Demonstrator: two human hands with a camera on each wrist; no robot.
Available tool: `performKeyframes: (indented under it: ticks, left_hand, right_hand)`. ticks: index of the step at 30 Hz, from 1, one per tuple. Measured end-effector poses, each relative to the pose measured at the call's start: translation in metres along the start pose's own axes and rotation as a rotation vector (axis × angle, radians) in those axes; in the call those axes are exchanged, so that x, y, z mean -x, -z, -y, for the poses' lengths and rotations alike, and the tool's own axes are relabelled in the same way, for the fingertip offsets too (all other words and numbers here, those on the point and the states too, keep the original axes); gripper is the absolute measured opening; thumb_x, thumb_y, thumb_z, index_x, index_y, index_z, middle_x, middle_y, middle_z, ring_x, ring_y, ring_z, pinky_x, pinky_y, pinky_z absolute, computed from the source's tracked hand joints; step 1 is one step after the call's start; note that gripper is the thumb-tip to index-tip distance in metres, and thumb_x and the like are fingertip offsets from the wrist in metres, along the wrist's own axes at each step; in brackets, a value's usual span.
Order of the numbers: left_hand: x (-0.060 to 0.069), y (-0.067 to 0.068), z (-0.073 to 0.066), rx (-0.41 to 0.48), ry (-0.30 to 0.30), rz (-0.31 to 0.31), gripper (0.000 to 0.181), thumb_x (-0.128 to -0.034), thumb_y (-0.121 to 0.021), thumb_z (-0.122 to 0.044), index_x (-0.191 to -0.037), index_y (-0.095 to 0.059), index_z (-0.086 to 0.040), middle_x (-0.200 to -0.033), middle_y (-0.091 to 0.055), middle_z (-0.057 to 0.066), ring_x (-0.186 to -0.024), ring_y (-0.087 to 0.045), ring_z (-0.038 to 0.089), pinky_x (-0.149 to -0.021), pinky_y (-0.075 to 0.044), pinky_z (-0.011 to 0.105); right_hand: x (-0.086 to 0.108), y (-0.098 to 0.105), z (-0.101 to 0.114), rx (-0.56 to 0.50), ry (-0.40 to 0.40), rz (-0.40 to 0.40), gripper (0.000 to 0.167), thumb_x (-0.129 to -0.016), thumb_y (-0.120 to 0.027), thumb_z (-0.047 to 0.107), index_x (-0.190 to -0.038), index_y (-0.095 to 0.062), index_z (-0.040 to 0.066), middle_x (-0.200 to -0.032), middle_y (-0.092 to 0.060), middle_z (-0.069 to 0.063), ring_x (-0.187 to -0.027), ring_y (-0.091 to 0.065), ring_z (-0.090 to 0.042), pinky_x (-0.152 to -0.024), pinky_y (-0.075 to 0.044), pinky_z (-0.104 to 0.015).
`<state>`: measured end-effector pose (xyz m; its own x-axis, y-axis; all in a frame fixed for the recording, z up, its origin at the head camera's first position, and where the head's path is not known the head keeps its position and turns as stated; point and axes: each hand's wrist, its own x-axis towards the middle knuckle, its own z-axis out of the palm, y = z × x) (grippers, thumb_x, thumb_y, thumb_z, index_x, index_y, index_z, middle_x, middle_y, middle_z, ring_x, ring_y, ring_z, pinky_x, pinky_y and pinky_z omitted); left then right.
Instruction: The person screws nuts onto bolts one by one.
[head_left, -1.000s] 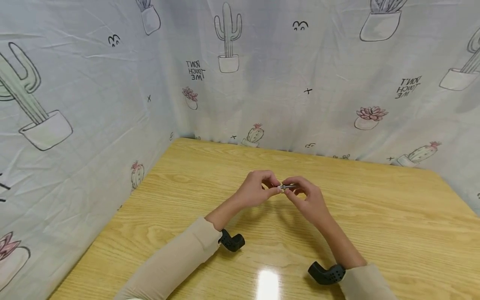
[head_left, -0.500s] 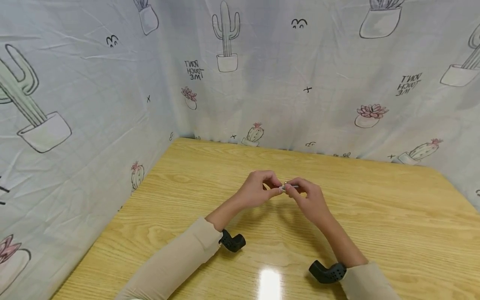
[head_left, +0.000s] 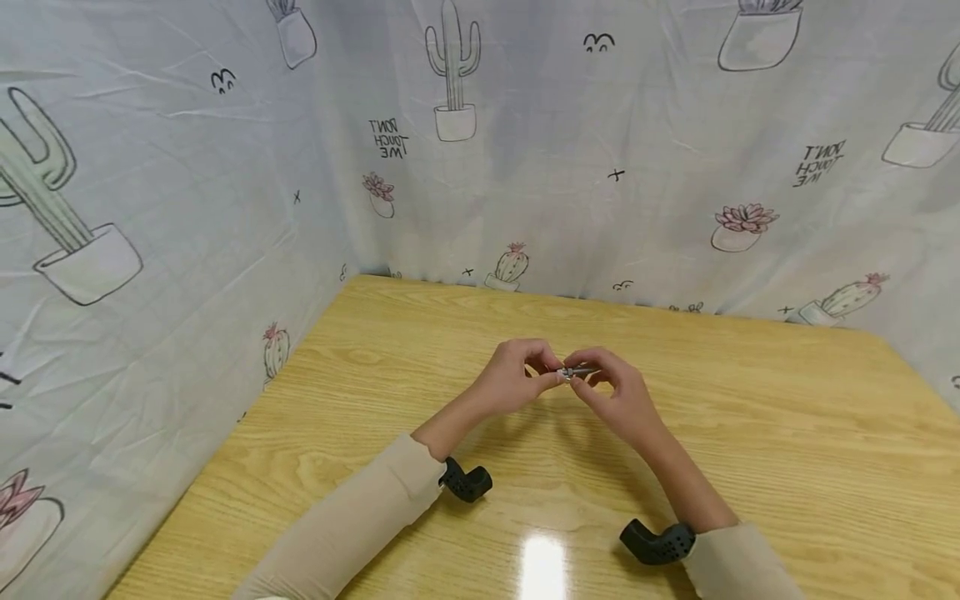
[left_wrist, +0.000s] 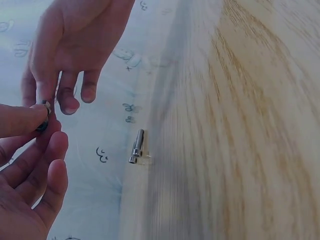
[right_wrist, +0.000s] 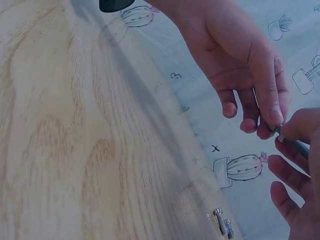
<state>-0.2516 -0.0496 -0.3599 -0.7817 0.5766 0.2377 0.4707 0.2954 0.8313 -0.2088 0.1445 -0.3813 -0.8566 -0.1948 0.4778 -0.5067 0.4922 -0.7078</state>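
Both hands meet over the wooden table and pinch one slim metal bolt (head_left: pixel 582 370) lying roughly level between them. The left hand (head_left: pixel 517 380) grips its left end between thumb and forefinger. On the shaft side, the right hand (head_left: pixel 617 398) has its thumb and fingertips around the bolt, close to a small ring-like part near the middle. Seen from the right wrist, the grey shaft (right_wrist: pixel 302 148) runs back under the right hand's fingers. Fingertips cover much of the bolt, so its ends and any thread are hard to make out.
A few loose metal bolts (left_wrist: pixel 137 145) lie on the wooden table (head_left: pixel 390 375), and they show in both wrist views. Cactus-print cloth (head_left: pixel 555 167) hangs behind the table and along its left side. Black wrist mounts (head_left: pixel 660 543) sit on both forearms.
The right thumb and fingers closed up over the middle of the bolt half a second ago, and now stand further apart on it. The left hand has stayed nearly still.
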Motion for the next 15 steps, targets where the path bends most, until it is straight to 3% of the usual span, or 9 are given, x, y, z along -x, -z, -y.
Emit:
performKeyframes:
  ticks: [7,12,15]
  left_hand:
    - [0.0002,0.0007,-0.0008,-0.009,-0.005,0.006,0.005,-0.0918,-0.067,-0.018,-0.088,-0.066,-0.016,-0.090,-0.067,-0.002,-0.080,-0.062,0.010,-0.065,-0.053,0.024]
    - [0.0011,0.0011,-0.0028,-0.011,-0.001,0.003,0.005,-0.0916,-0.068,-0.020,-0.089,-0.067,-0.016,-0.091,-0.068,-0.002,-0.080,-0.062,0.009,-0.065,-0.053,0.024]
    - [0.0013,0.0012,-0.0036,-0.021,-0.011,0.003,0.006,-0.0915,-0.068,-0.021,-0.092,-0.068,-0.014,-0.091,-0.069,-0.002,-0.080,-0.062,0.008,-0.067,-0.052,0.023]
  right_hand:
    - [0.0006,-0.0017,0.0010,0.001,0.047,-0.029,0.021,-0.092,-0.064,0.004,-0.111,-0.065,0.011,-0.105,-0.068,-0.005,-0.090,-0.063,-0.007,-0.074,-0.051,-0.024]
    - [0.0005,-0.0017,0.0023,0.051,-0.002,-0.047,0.018,-0.091,-0.064,0.001,-0.109,-0.066,0.004,-0.103,-0.069,-0.010,-0.088,-0.060,0.001,-0.074,-0.050,-0.021]
    - [-0.0001,-0.0011,0.0043,0.074,-0.053,-0.039,0.015,-0.093,-0.061,0.002,-0.106,-0.067,0.000,-0.100,-0.069,-0.014,-0.084,-0.063,-0.006,-0.073,-0.051,-0.022]
